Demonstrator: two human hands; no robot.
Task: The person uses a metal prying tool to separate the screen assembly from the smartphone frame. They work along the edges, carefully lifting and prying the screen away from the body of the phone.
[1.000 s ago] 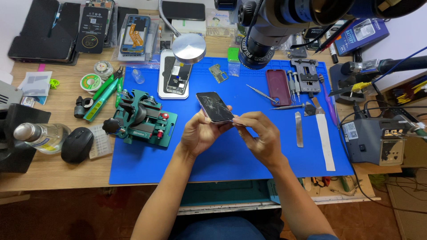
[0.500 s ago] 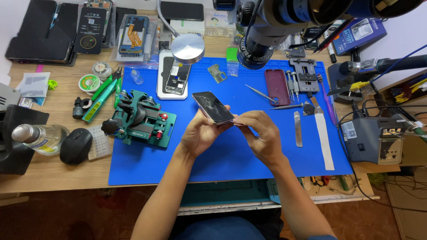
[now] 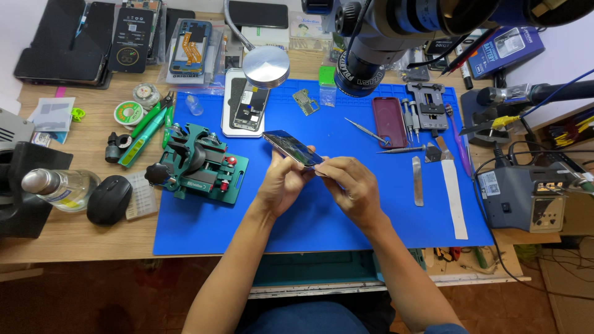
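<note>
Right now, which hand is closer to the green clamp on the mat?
Left. The left hand holds the phone just right of the green clamp, with a strip of blue mat between them. The right hand is farther right, beyond the left.

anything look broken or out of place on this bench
Nothing looks spilled or knocked over. The one odd thing is an opened phone lying on the blue mat with its insides exposed. The phone held by the left hand and right hand shows no damage I can make out.
</note>
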